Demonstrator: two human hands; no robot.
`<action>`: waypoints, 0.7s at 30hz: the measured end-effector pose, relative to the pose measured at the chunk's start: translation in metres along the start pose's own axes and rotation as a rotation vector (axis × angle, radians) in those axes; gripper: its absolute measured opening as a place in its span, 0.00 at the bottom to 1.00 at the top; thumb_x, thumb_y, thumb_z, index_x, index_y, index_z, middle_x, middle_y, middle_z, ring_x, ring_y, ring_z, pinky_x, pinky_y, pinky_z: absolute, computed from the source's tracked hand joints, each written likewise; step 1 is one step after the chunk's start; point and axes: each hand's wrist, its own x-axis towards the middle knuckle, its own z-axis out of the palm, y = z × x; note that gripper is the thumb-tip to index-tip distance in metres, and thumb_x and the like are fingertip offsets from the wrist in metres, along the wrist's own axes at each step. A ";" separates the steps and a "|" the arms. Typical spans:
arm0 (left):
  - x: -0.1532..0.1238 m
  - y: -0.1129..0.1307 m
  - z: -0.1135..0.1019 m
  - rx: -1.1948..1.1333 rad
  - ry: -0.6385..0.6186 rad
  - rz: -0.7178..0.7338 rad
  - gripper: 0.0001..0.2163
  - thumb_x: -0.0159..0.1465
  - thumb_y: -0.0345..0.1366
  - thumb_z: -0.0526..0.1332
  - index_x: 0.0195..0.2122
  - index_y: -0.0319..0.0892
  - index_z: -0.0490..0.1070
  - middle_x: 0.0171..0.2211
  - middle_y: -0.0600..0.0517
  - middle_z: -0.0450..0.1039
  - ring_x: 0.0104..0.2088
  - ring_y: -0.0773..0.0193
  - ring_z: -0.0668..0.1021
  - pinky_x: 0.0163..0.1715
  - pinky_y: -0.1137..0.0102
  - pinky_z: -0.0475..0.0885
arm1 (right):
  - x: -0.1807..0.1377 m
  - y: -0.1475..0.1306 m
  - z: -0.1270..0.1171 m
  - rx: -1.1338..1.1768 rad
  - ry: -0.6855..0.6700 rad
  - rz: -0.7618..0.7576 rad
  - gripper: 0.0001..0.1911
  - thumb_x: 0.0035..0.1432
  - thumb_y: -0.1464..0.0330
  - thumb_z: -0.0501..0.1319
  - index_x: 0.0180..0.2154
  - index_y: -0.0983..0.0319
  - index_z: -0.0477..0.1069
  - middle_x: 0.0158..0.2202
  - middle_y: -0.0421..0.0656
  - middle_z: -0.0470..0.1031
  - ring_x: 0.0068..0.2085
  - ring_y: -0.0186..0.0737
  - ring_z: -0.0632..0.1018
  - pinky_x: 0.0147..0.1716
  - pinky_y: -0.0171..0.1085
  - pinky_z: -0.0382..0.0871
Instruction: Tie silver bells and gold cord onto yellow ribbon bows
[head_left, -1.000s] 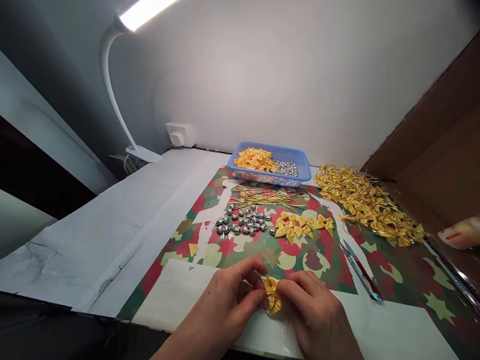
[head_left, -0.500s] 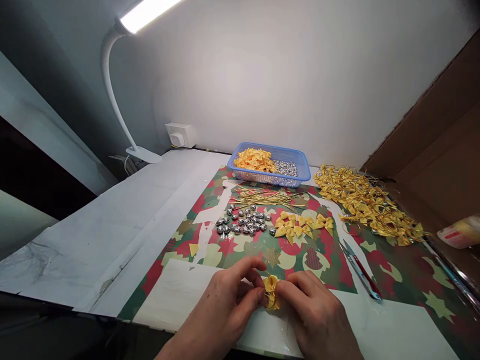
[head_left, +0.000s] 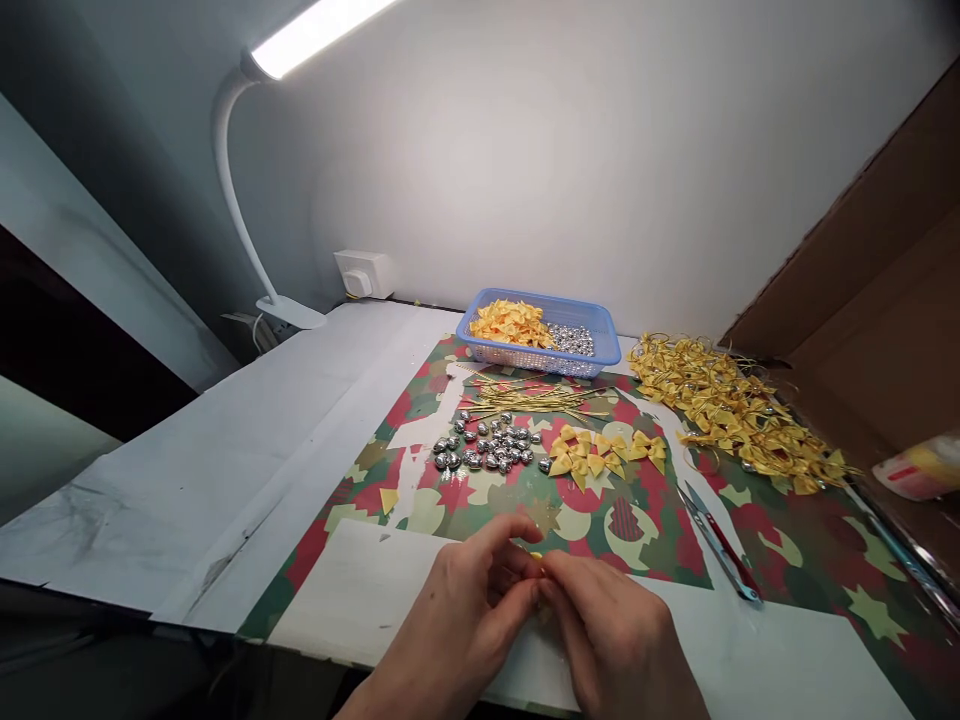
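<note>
Both hands meet fingertip to fingertip near the front edge of the table. Between them a yellow ribbon bow (head_left: 535, 555) is mostly hidden; only a sliver of it shows above the fingers. My left hand (head_left: 480, 595) is closed, thumb and fingers pinching at the bow's left side. My right hand (head_left: 607, 620) is closed too, gripping it from the right. Beyond the hands lie several silver jingle bells (head_left: 491, 448) and several loose yellow bows (head_left: 592, 455). Gold cords (head_left: 532, 398) lie in a bundle behind those.
A blue basket (head_left: 540, 368) holds bows and small bells at the back. To the right are a heap of corded bows (head_left: 727, 405), scissors (head_left: 720, 550) and a cardboard box (head_left: 870, 270). A lamp (head_left: 232, 190) stands left; patterned paper (head_left: 480, 505) covers part of the table.
My right hand has moved left against my left fingers, and the bow between them, plainly visible before, is now mostly covered. The view has shifted slightly.
</note>
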 end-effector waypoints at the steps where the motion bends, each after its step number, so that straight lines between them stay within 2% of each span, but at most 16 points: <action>1: 0.000 0.001 0.000 0.006 0.002 0.000 0.07 0.64 0.29 0.61 0.43 0.45 0.70 0.29 0.53 0.82 0.30 0.58 0.81 0.30 0.68 0.73 | 0.000 -0.002 0.001 -0.015 0.001 0.006 0.12 0.67 0.77 0.50 0.42 0.59 0.69 0.31 0.40 0.76 0.30 0.39 0.77 0.29 0.35 0.64; 4: 0.000 0.003 -0.001 0.024 0.016 -0.002 0.07 0.64 0.29 0.59 0.42 0.44 0.71 0.30 0.53 0.81 0.31 0.59 0.81 0.30 0.69 0.72 | 0.002 -0.006 0.003 -0.009 0.045 0.058 0.13 0.67 0.76 0.49 0.40 0.58 0.70 0.31 0.41 0.75 0.30 0.40 0.77 0.29 0.36 0.61; 8: -0.004 0.007 -0.003 0.050 0.031 0.002 0.06 0.64 0.29 0.58 0.39 0.44 0.73 0.30 0.54 0.76 0.28 0.62 0.79 0.28 0.71 0.71 | 0.007 -0.005 0.002 0.099 0.120 0.186 0.11 0.69 0.73 0.49 0.36 0.58 0.68 0.31 0.39 0.73 0.30 0.37 0.76 0.30 0.33 0.63; 12: -0.006 0.010 -0.003 0.068 0.027 -0.003 0.06 0.63 0.28 0.57 0.37 0.43 0.73 0.29 0.56 0.74 0.26 0.64 0.76 0.25 0.72 0.67 | 0.009 -0.004 0.001 0.153 0.135 0.263 0.10 0.69 0.71 0.52 0.33 0.58 0.65 0.28 0.37 0.71 0.27 0.35 0.73 0.27 0.32 0.62; 17: -0.003 0.011 -0.002 0.066 0.025 -0.007 0.06 0.62 0.27 0.58 0.36 0.43 0.73 0.28 0.56 0.75 0.27 0.64 0.75 0.26 0.72 0.67 | 0.009 -0.006 0.000 0.251 0.108 0.311 0.12 0.69 0.68 0.52 0.31 0.58 0.67 0.29 0.38 0.70 0.30 0.36 0.71 0.30 0.33 0.60; 21: -0.002 0.011 -0.002 0.064 0.031 -0.023 0.03 0.62 0.29 0.59 0.33 0.43 0.72 0.28 0.55 0.73 0.27 0.64 0.73 0.26 0.72 0.67 | 0.007 -0.003 -0.004 0.274 0.139 0.418 0.13 0.70 0.65 0.51 0.31 0.58 0.65 0.28 0.38 0.68 0.29 0.36 0.69 0.27 0.34 0.59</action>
